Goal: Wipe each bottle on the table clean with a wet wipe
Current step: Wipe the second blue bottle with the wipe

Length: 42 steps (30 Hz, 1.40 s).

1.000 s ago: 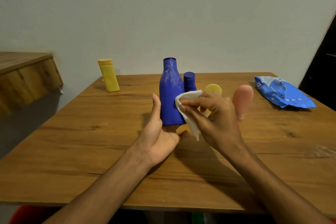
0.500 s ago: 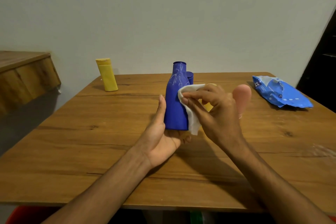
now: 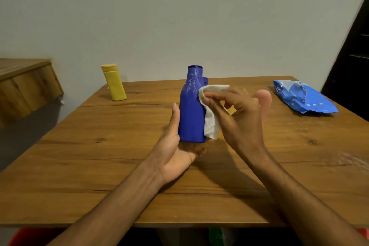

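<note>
The tall blue plastic bottle (image 3: 190, 110) stands upright near the middle of the brown wooden table (image 3: 99, 166), held in the left hand (image 3: 173, 148). That hand grasps it low down: the thumb lies straight up its left side, the palm cups the base, and fingertips (image 3: 201, 151) show just under the bottom edge. Whether the base touches the table cannot be told. Pale scratch-like marks run down the bottle's neck.

The right hand (image 3: 241, 122) pinches a crumpled white wet wipe (image 3: 210, 120) between thumb and curled fingers and presses it against the bottle's right side; a loose end of the wipe hangs down to near the base.

Just behind the bottle's neck, the cap of a small dark blue bottle (image 3: 205, 81) shows. Behind the right hand stand a rounded pink bottle (image 3: 265, 98), mostly hidden by the knuckles, and a yellow object (image 3: 231, 110) of which only 1 small patch shows between the fingers.

A flat yellow plastic bottle with a yellow cap (image 3: 114, 86) stands upright, well apart, at the far left of the table. A crinkled blue wet-wipe pack (image 3: 301, 100) lies at the far right corner. A wooden ledge (image 3: 26, 86) juts in from the left, against the plain pale wall (image 3: 179, 16).
</note>
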Each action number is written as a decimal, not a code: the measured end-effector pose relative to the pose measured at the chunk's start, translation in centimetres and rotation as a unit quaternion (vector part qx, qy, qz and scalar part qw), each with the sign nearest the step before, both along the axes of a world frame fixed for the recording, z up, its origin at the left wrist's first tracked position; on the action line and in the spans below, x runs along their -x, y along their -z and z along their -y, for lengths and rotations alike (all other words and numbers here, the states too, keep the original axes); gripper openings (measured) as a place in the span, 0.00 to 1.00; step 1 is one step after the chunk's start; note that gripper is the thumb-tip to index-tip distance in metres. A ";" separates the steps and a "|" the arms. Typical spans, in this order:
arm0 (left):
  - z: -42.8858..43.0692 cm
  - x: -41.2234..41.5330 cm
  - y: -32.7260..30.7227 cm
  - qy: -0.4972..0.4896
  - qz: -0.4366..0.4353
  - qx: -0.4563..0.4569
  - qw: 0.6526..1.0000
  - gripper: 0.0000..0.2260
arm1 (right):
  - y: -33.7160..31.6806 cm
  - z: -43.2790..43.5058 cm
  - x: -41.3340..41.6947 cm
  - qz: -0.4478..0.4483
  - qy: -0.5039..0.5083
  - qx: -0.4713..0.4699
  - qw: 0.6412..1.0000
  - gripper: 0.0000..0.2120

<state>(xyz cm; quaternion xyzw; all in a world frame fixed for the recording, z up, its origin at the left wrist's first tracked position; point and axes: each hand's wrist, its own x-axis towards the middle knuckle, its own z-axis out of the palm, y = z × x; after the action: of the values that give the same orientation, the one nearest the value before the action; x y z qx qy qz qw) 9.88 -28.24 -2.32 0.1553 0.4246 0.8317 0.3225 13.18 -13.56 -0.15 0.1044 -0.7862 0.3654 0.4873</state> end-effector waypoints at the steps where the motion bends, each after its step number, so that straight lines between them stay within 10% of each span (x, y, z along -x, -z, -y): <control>1: 0.0 0.0 0.0 -0.002 0.001 0.000 1.000 0.29 | 0.2 0.1 0.0 0.003 -0.007 -0.005 1.000 0.12; 42: 0.0 -0.7 0.3 0.042 -0.051 0.017 0.998 0.29 | -0.1 0.1 -0.3 -0.041 0.066 -0.044 0.996 0.12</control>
<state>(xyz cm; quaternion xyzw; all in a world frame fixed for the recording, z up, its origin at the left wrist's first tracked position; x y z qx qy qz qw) 10.55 -28.28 -2.61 0.2097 0.4478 0.8009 0.3376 13.45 -13.68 -0.08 0.0887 -0.7859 0.2929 0.5373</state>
